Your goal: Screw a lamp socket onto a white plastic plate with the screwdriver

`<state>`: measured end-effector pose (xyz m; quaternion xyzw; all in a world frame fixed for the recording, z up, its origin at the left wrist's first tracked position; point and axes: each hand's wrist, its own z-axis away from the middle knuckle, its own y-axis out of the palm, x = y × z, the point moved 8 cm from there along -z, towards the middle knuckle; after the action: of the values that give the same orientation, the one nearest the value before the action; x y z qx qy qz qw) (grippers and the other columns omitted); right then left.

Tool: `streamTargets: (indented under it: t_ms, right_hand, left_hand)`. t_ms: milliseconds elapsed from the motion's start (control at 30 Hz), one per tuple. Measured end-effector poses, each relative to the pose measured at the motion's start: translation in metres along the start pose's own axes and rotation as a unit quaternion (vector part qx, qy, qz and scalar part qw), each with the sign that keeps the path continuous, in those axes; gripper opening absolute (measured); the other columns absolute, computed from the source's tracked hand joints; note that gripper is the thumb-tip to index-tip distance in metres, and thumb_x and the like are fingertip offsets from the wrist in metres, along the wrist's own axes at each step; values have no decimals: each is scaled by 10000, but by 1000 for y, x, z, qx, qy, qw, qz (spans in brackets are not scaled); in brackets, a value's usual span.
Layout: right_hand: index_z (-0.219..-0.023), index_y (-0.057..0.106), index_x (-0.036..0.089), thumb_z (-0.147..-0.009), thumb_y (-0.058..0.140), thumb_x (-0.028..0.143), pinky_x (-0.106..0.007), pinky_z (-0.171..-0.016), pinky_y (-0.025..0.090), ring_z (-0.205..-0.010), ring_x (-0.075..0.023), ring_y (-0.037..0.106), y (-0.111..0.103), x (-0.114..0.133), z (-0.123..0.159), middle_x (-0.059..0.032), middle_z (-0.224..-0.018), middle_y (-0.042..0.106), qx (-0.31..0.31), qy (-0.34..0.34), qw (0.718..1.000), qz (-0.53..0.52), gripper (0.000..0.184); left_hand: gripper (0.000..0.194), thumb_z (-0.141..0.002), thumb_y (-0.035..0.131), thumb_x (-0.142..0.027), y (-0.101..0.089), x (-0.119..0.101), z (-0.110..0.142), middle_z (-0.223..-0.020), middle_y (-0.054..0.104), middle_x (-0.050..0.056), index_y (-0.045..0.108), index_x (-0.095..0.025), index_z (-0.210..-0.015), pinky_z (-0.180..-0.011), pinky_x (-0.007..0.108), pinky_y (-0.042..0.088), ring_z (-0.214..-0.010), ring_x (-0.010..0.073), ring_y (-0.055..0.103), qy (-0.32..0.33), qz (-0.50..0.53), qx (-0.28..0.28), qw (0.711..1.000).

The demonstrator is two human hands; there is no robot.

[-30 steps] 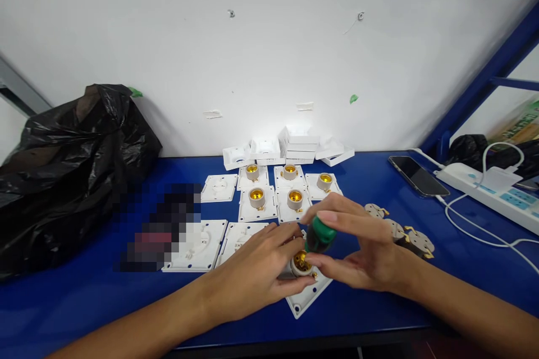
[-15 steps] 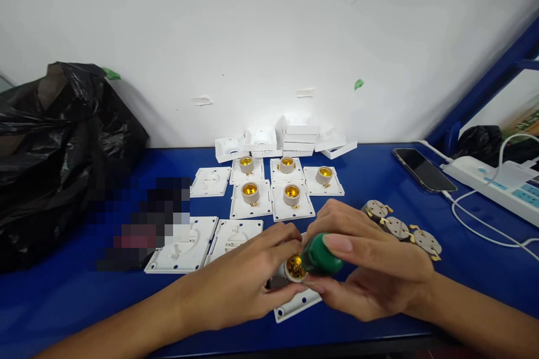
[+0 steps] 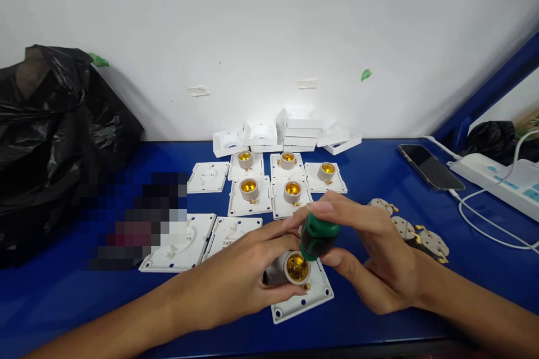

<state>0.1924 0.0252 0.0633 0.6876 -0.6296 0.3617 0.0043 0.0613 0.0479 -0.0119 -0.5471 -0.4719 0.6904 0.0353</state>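
Note:
My left hand (image 3: 246,275) grips a grey lamp socket with a brass inside (image 3: 295,268), which sits on a white square plate (image 3: 309,298) near the front of the blue table (image 3: 370,179). My right hand (image 3: 370,252) holds a green-handled screwdriver (image 3: 318,235), whose tip points down into the socket. Behind my hands lie several white plates with brass sockets fitted (image 3: 269,190) and bare white plates (image 3: 206,176).
A stack of white covers (image 3: 295,132) stands against the wall. Grey round socket bases (image 3: 415,233) lie to the right. A phone (image 3: 429,165), a white power strip (image 3: 501,179) with cables, and a black plastic bag (image 3: 54,140) at the left occupy the table's sides.
The screwdriver handle has tilted more upright over the socket. The plate has shifted, showing more of its front edge. The view has tipped downward.

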Motion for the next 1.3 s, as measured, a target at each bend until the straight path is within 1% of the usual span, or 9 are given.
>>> streamTargets:
  t_ms: [167,333,500,600,700,833,1000,1167,1300]
  right_hand:
    - [-1489,422,215,-945,609,66,-409,-772,612,-928,-213,686,3,1,-4,-95,-1100,708,27,16,999,-33,595]
    - [-1439,501,250,-834,767,69,-358,-601,560,-711,-179,610,-5,2,-1,-15,-873,661,-48,-2,999,-2,685]
    - [-1462,486,183,-891,698,81,-424,-749,624,-880,-223,697,1,6,-5,-79,-1034,725,-17,-19,999,-34,617]
    - [-1427,526,204,-818,799,72,-370,-645,594,-728,-182,652,-4,9,-5,-25,-897,706,-55,-28,998,5,680]
    - [-1366,584,248,-816,817,108,-343,-570,545,-652,-167,596,-4,10,-5,10,-796,662,-65,-26,996,54,613]
    - [-1455,517,220,-873,739,94,-442,-743,624,-899,-229,688,3,5,-4,-93,-1096,729,-17,-8,1000,-3,635]
    - [-1401,567,304,-738,858,56,-355,-553,559,-712,-194,647,-15,7,-3,-23,-910,701,-121,-17,987,106,765]
    - [-1386,565,300,-754,814,53,-410,-558,570,-698,-234,685,-15,6,-1,-19,-850,689,-122,-23,986,109,723]
    - [-1207,627,316,-731,898,185,-384,-518,553,-621,-215,633,-17,2,2,17,-737,662,-121,38,980,151,563]
  left_hand:
    - [260,-920,763,-273,-5,-8,-3,-1138,673,11,653,-292,-1155,-933,346,548,-1006,213,678,12,19,0,1000]
    - [190,-928,759,-253,-5,-10,-5,-1120,650,7,653,-257,-1087,-912,304,541,-975,178,669,13,41,21,999]
    - [194,-937,745,-291,-5,-9,-7,-1269,630,31,653,-247,-1102,-971,334,519,-1107,222,645,8,47,30,998]
    - [160,-933,750,-295,-4,-10,-7,-1180,648,26,667,-237,-1057,-928,316,524,-1023,205,665,9,50,37,998]
    - [215,-930,759,-288,-4,-10,-5,-1134,646,19,663,-249,-1118,-927,312,518,-976,191,671,13,40,30,999]
    - [242,-931,762,-290,-4,-9,-5,-1138,655,13,654,-257,-1145,-962,325,507,-1011,200,664,19,37,15,999]
    - [301,-904,796,-270,-2,-8,-6,-1161,609,12,665,-244,-1174,-976,298,497,-1052,187,653,16,28,30,999]
    - [292,-912,794,-280,-4,-10,-6,-1174,606,11,655,-227,-1164,-973,274,485,-1060,180,656,27,20,27,999]
    - [275,-919,785,-280,-2,-9,-5,-1162,603,13,654,-235,-1157,-950,274,491,-1051,182,656,27,22,34,999]
